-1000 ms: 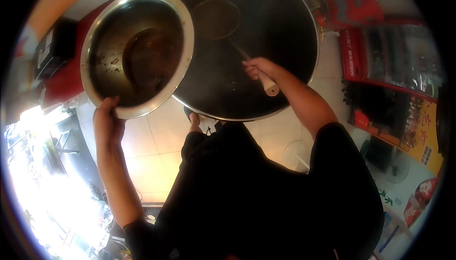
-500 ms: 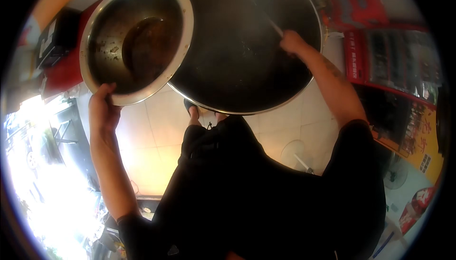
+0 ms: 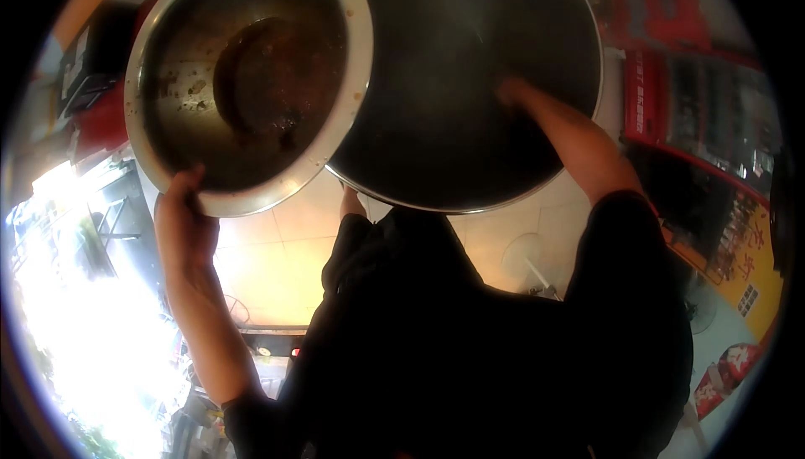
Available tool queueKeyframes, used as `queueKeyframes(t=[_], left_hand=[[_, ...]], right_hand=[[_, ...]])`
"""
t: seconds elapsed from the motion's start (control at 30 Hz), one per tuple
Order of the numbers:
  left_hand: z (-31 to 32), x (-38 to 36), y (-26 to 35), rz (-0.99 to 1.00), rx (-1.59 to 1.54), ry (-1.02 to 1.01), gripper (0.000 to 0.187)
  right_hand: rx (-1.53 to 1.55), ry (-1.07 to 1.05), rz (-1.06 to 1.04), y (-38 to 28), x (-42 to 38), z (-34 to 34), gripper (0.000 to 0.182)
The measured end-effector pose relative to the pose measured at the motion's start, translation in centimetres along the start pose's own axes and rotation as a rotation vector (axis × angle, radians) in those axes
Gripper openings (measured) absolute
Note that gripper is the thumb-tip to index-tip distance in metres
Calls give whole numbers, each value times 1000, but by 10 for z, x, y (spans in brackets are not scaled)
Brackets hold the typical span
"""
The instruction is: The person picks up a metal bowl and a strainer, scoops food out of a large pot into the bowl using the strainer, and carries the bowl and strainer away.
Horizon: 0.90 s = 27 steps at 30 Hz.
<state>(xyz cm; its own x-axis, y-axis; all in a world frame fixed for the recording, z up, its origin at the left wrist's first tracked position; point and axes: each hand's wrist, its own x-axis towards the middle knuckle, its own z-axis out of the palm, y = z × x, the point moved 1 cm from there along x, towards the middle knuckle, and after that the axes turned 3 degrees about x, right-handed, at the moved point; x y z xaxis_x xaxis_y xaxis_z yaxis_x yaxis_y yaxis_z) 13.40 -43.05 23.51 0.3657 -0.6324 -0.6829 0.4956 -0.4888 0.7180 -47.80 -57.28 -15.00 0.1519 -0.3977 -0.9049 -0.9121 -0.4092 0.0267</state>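
My left hand (image 3: 188,220) grips the lower rim of a wide metal basin (image 3: 262,197), thumb over the edge. The basin is tilted toward me; brown liquid or residue lies in its bottom, and bits cling to its wall. To its right is a very large dark wok (image 3: 444,178) with a shiny rim, overlapped by the basin. Over the wok, my right hand (image 3: 513,93) looks closed, blurred by steam and shadow. A utensil's handle showed in that fist earlier; now the utensil is almost wholly hidden.
Red packages (image 3: 654,13) and a red-edged display (image 3: 646,94) stand at the right. Below the wok is a tiled floor (image 3: 277,262), with a round-based stand (image 3: 524,254) on it. Bright light washes out the left side. A black box (image 3: 96,57) stands at upper left.
The basin and wok appear larger and lower in view. My right forearm reaches further over the wok, and the handle that was visible in my fist has faded into the steam.
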Motion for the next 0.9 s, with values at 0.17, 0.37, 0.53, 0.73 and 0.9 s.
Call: queueKeyframes(t=[0.17, 0.37, 0.53, 0.73, 0.9], left_hand=[[5, -4, 0, -28, -17, 46, 29], [6, -5, 3, -11, 27, 87, 35], [8, -6, 3, 8, 36, 84, 39], [9, -6, 3, 38, 17, -14, 40], [16, -10, 4, 66, 56, -66, 36]], right_hand=[[484, -83, -142, -56, -73, 21, 14], [687, 323, -952, -132, -78, 3, 20], [1850, -118, -234, -194, -67, -42, 29], [2111, -446, -432, -175, -1, -40, 30], [2023, -276, -347, -142, -87, -63, 28]])
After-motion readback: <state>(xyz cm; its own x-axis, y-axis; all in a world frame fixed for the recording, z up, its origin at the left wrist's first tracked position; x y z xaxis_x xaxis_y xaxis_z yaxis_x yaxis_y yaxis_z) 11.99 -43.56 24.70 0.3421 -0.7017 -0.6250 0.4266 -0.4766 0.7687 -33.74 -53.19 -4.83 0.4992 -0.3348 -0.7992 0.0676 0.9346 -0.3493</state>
